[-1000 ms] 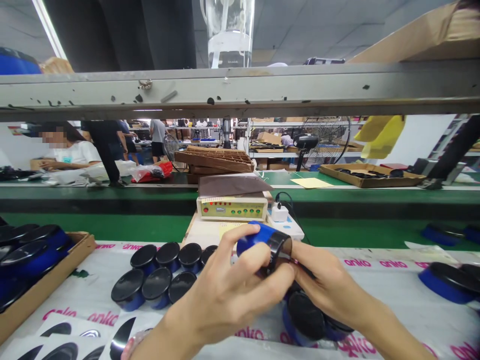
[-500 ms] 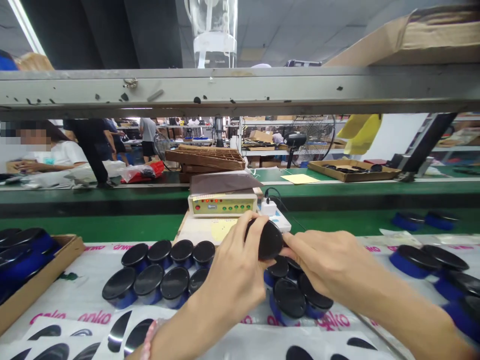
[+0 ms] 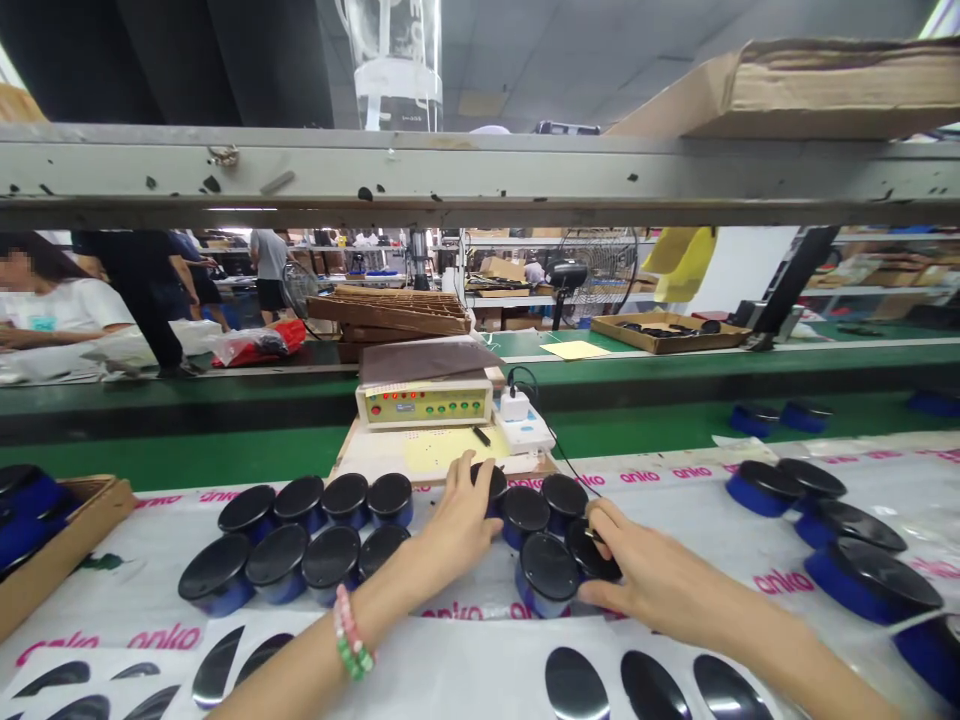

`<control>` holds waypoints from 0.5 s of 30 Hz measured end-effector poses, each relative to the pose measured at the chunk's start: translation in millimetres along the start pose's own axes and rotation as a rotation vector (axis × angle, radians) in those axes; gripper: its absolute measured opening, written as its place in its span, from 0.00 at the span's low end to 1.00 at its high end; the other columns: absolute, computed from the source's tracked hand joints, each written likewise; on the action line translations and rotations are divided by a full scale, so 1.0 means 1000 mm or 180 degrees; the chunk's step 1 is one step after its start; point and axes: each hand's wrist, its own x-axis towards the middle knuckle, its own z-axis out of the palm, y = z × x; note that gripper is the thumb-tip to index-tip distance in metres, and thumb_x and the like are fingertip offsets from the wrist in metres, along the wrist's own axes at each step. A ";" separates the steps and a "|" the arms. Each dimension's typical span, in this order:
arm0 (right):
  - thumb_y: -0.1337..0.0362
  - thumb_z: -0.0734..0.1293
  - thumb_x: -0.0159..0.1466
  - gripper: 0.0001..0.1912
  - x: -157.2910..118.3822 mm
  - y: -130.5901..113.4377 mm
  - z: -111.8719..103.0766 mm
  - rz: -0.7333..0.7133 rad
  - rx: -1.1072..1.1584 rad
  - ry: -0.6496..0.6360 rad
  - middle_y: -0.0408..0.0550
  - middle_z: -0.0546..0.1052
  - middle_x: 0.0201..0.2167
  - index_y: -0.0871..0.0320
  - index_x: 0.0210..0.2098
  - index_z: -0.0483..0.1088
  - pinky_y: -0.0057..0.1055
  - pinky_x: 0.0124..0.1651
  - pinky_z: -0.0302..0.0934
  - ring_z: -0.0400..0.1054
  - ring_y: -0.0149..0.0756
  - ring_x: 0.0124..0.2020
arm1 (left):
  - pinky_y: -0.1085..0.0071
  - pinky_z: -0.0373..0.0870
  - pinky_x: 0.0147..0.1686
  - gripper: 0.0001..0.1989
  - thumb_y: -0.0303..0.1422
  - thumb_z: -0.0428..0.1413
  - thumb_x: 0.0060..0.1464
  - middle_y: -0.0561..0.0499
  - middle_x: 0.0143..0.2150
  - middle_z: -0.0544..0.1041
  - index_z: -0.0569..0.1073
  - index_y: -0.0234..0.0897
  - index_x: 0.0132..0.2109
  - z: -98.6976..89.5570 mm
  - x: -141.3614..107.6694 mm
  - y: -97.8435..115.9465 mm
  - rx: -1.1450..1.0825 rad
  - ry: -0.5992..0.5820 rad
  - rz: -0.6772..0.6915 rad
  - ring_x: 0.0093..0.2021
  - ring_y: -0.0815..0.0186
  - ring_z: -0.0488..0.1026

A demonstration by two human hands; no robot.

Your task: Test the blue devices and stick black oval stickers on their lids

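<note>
My left hand (image 3: 463,525) has its fingers curled over a round blue case with a glossy black top (image 3: 491,487), which is low at the back of a cluster of similar cases (image 3: 550,570). My right hand (image 3: 637,555) is bent over the right side of that cluster, beside another case (image 3: 592,552). A thin black cable (image 3: 571,465) runs from a white plug to its fingers, where a small shiny end shows between them. Left of my left hand, several more cases (image 3: 279,562) stand in two rows.
A control box (image 3: 424,405) with red lights stands behind, beside a white power strip (image 3: 525,430). Sheets of black oval stickers (image 3: 576,685) lie in front. More cases (image 3: 870,575) sit at right and in a cardboard box (image 3: 67,560) at left. A metal shelf beam (image 3: 480,180) crosses overhead.
The raised case has come down to the cluster with my left hand. My right hand has moved lower and away from it. A small black piece now shows before the control box.
</note>
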 end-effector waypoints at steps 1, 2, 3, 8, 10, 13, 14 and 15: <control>0.66 0.65 0.57 0.10 -0.001 0.002 0.005 0.0038 0.0165 0.0030 0.43 0.72 0.32 0.53 0.34 0.57 0.29 0.24 0.60 0.71 0.38 0.30 | 0.56 0.54 0.57 0.23 0.28 0.53 0.53 0.39 0.58 0.60 0.62 0.36 0.57 0.002 -0.006 0.005 0.0005 0.0021 0.0064 0.60 0.49 0.56; 0.67 0.64 0.57 0.09 -0.001 0.003 0.008 0.0038 0.0260 0.0077 0.43 0.71 0.31 0.53 0.34 0.57 0.29 0.24 0.60 0.71 0.37 0.29 | 0.55 0.55 0.56 0.19 0.32 0.52 0.55 0.40 0.55 0.63 0.65 0.36 0.54 0.006 -0.013 0.009 -0.0014 -0.0006 0.0129 0.58 0.49 0.58; 0.68 0.64 0.57 0.09 -0.001 0.004 0.010 0.0009 0.0287 0.0127 0.42 0.71 0.31 0.53 0.33 0.58 0.29 0.24 0.60 0.71 0.36 0.27 | 0.54 0.57 0.54 0.17 0.37 0.52 0.56 0.41 0.52 0.67 0.67 0.36 0.52 0.009 -0.020 0.013 -0.0066 -0.0083 0.0173 0.55 0.49 0.61; 0.67 0.65 0.56 0.09 -0.004 0.005 0.008 0.0039 0.0054 0.0049 0.43 0.72 0.31 0.53 0.31 0.58 0.30 0.25 0.59 0.70 0.37 0.26 | 0.59 0.65 0.40 0.30 0.50 0.60 0.45 0.41 0.43 0.74 0.67 0.36 0.50 0.026 -0.039 0.016 -0.0461 -0.0503 -0.0035 0.43 0.48 0.70; 0.63 0.65 0.57 0.09 -0.005 0.004 0.000 0.0181 -0.0007 -0.0147 0.43 0.72 0.30 0.53 0.31 0.57 0.31 0.25 0.58 0.70 0.38 0.27 | 0.62 0.66 0.38 0.29 0.49 0.59 0.46 0.43 0.42 0.75 0.66 0.37 0.52 0.026 -0.041 0.012 -0.0573 -0.0625 -0.0060 0.41 0.50 0.71; 0.54 0.63 0.61 0.11 0.005 0.002 -0.014 0.0324 -0.0043 -0.0225 0.45 0.72 0.30 0.54 0.33 0.59 0.32 0.28 0.59 0.69 0.40 0.28 | 0.63 0.67 0.39 0.33 0.49 0.59 0.45 0.44 0.45 0.75 0.64 0.39 0.55 0.019 -0.042 0.008 -0.0615 -0.0845 -0.0099 0.43 0.51 0.72; 0.53 0.61 0.62 0.12 0.012 -0.001 -0.017 0.0259 -0.0063 -0.0151 0.46 0.72 0.30 0.54 0.34 0.59 0.33 0.30 0.59 0.68 0.41 0.30 | 0.63 0.68 0.40 0.34 0.50 0.59 0.44 0.44 0.46 0.74 0.64 0.40 0.55 0.015 -0.042 0.008 -0.0561 -0.0934 -0.0123 0.43 0.52 0.72; 0.53 0.61 0.63 0.12 0.021 -0.004 -0.018 0.0129 -0.0083 -0.0069 0.47 0.71 0.32 0.55 0.35 0.60 0.33 0.32 0.59 0.67 0.41 0.31 | 0.62 0.68 0.40 0.35 0.51 0.60 0.42 0.45 0.46 0.74 0.64 0.40 0.55 0.011 -0.042 0.008 -0.0468 -0.1035 -0.0165 0.43 0.51 0.72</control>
